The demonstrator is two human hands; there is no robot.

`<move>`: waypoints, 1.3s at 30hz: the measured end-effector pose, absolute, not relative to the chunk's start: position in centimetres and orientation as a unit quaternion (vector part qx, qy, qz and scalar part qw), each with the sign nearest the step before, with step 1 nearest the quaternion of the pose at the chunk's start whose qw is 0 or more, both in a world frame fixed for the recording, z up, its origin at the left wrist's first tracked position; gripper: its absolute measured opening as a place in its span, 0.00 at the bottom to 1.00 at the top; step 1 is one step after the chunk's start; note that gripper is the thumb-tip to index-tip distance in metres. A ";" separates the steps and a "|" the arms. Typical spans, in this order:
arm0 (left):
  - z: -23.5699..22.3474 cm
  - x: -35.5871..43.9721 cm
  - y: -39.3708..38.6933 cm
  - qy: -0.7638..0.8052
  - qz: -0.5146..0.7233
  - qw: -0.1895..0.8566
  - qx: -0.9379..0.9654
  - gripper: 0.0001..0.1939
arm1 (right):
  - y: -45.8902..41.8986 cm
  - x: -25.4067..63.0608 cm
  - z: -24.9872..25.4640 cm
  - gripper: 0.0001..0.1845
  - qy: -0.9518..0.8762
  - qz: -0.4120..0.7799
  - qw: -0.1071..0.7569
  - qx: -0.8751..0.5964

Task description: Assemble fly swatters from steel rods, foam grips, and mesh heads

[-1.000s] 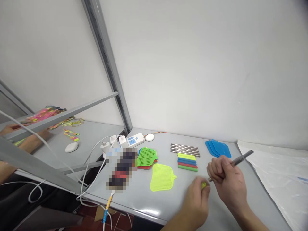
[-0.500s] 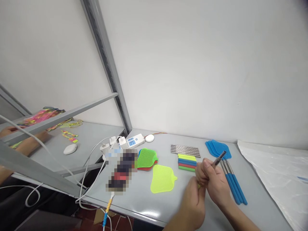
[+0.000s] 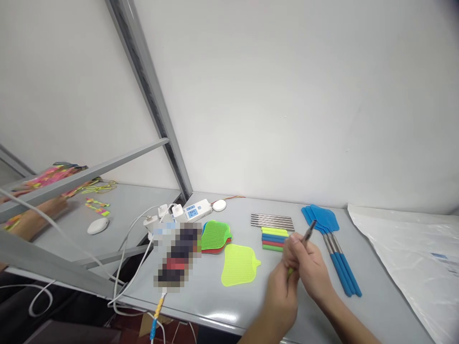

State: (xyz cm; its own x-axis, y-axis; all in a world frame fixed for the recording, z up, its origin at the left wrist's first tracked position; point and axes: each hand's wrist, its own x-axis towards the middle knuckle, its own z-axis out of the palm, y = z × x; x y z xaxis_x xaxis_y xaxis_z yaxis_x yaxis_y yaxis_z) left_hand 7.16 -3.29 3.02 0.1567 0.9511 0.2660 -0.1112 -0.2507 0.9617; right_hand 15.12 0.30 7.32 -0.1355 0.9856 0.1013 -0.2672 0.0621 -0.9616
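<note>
My right hand point(image 3: 307, 265) is closed around a metal rod point(image 3: 310, 231), whose end sticks out above the fist toward the upper right. Pressed against it from below, my left hand point(image 3: 281, 289) is wrapped round a yellow-green grip point(image 3: 290, 271), of which only a sliver shows between the hands. A yellow-green fly swatter head point(image 3: 239, 265) lies to their left. Just behind the hands are coloured grip sleeves point(image 3: 274, 237) and a row of metal rods point(image 3: 271, 221). Several blue fly swatters point(image 3: 344, 272) with metal shafts lie to the right.
Stacked green and red swatter heads point(image 3: 216, 235) lie beside a pixelated object point(image 3: 182, 253). Behind are a power strip point(image 3: 198, 210) and a white disc point(image 3: 219, 205). A plastic sheet point(image 3: 401, 258) covers the right end. Another person's hand point(image 3: 53, 209) is beyond the metal frame point(image 3: 154, 95).
The whole view has shifted slightly, so the table things appear a little further left. Both hands stay together on the rod and grip; the rod's end shows a bit shorter.
</note>
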 end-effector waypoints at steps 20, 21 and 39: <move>2.5 7.0 -2.9 0.431 0.477 0.501 0.579 0.18 | 1.0 15.6 10.4 0.23 -0.516 0.589 0.509 -0.359; 2.4 7.0 -2.9 0.432 0.476 0.502 0.579 0.18 | 0.9 15.5 10.2 0.24 -0.510 0.590 0.516 -0.354; 2.0 7.0 -2.9 0.404 0.480 0.506 0.592 0.19 | 0.3 15.2 6.9 0.22 -0.550 0.556 0.504 -0.366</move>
State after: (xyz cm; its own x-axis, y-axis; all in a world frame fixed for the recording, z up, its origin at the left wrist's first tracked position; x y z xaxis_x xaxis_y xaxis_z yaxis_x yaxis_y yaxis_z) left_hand 6.96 -2.88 2.04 0.2135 0.9640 0.1587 -0.0073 -0.1609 0.9869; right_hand 15.19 0.35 6.86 -0.2245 0.9632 0.1477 -0.1579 0.1136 -0.9809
